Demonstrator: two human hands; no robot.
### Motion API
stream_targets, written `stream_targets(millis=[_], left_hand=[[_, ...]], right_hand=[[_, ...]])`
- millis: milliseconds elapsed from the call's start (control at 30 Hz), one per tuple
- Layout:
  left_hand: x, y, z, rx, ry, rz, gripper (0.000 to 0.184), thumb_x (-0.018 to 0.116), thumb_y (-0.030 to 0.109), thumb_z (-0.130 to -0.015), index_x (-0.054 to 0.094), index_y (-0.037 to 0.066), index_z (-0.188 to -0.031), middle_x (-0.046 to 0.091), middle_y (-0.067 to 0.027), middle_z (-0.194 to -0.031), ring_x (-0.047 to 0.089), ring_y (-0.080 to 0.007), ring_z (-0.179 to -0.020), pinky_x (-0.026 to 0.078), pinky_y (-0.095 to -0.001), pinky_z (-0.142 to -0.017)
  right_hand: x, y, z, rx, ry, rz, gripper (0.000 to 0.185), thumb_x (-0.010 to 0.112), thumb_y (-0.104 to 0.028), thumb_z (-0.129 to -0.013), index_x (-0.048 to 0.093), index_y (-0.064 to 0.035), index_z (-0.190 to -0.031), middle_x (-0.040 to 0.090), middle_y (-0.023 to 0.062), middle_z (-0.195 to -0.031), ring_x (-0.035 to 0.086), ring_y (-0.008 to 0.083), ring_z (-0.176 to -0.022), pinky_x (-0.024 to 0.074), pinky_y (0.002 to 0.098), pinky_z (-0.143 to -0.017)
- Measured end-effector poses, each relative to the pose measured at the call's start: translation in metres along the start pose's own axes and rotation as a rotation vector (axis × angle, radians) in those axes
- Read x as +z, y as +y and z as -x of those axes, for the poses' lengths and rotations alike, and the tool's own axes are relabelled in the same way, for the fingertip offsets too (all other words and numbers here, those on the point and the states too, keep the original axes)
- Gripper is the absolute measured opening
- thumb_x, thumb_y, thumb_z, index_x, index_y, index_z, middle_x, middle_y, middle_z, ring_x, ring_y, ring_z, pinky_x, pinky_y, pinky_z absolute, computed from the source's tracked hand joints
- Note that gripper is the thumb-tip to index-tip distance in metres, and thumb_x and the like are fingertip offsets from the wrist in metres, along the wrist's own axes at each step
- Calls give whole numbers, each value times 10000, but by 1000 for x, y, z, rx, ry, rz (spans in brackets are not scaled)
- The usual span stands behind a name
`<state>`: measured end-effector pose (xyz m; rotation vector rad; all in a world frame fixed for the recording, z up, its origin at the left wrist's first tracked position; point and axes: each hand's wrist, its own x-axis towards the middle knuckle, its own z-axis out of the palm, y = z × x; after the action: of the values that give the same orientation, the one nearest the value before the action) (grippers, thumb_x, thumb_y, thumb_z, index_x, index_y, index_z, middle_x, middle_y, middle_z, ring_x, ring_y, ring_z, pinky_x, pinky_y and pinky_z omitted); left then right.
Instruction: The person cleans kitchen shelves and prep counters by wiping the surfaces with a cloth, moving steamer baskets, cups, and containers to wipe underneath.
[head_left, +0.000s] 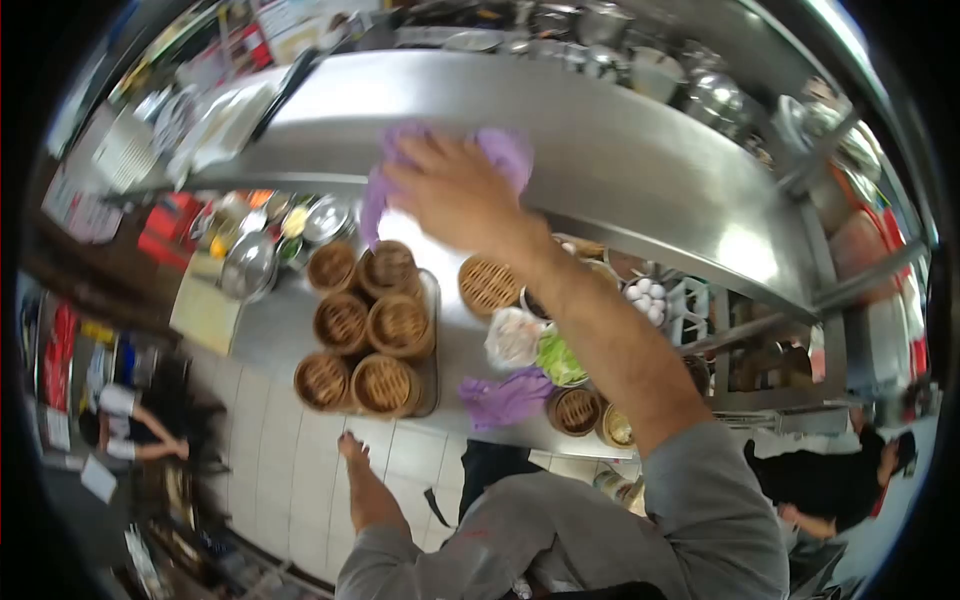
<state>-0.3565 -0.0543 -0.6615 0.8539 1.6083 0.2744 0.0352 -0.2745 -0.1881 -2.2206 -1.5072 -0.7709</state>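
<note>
Purple cloth (508, 155) lies toward 12 o'clock on the broad steel shelf (640, 160), one end hanging past the shelf's front edge. Below the shelf runs a steel tabletop (452, 365). Toward 9 o'clock on it, a tray (433, 350) bears six close-set stacks of bamboo steamers (387, 384). The right hand (455, 190), blurred, is palm down over the cloth with its fingers stretched across it; whether they grip the fabric, I cannot tell. A second purple cloth (505, 398) lies crumpled at 6 o'clock, by the tabletop's near edge. Next in size come a white plastic bag (513, 338), near the middle, and green leaves (562, 357) at 4 o'clock. The left hand (353, 448) hangs at 7 o'clock, just off the near edge, too small to tell how far its fingers are open or whether it holds anything. Smallest are the white eggs (645, 298), clustered at 3 o'clock
</note>
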Motion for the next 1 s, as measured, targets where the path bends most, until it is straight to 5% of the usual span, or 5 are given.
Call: stream_targets(millis=[33, 333, 500, 733, 1000], left_hand=[[6, 5, -2, 43, 29, -23, 405, 471, 294, -862, 438, 107, -1219, 484, -87, -1033, 448, -219, -737, 411, -420, -600], [-9, 49, -56, 207, -58, 52, 559, 497, 422, -871, 351, 145, -1334, 453, -72, -1223, 439, -239, -1016, 387, -461, -837], [0, 69, -66, 373, -121, 48, 578, 650, 459, -774, 523, 63, -1175, 601, -51, -1019, 563, -194, -837, 451, -292, -695], [9, 65, -104, 392, -273, 190, 511, 689, 281, -781, 513, 62, -1207, 578, -66, -1073, 561, -189, -915, 468, -311, -751], [8, 50, -141, 396, -305, 276, 508, 682, 282, -790, 504, 66, -1213, 568, -65, -1081, 553, -188, -921, 465, -313, -759]], right_hand=[[-14, 1, 15, 33, -7, -6, 281, 572, -245, -838, 571, -95, -1075, 508, 99, -1213, 503, 294, -1111, 443, 425, -872], [-206, 162, 319, 803, 260, 749, 321, 506, -325, -894, 647, -48, -972, 629, 122, -985, 584, 278, -957, 448, 377, -823], [-157, 71, 290, 1135, 884, -76, 389, 452, -299, -954, 570, 41, -1102, 617, 92, -1019, 577, 171, -897, 470, 299, -781], [128, -47, 304, 1664, -199, -1412, 347, 640, -155, -815, 588, -7, -1124, 623, 60, -950, 587, 137, -795, 482, 279, -718], [378, -136, 372, 1215, -648, -1058, 463, 675, -213, -707, 573, -26, -1118, 645, 183, -956, 612, 294, -873, 477, 361, -759]])
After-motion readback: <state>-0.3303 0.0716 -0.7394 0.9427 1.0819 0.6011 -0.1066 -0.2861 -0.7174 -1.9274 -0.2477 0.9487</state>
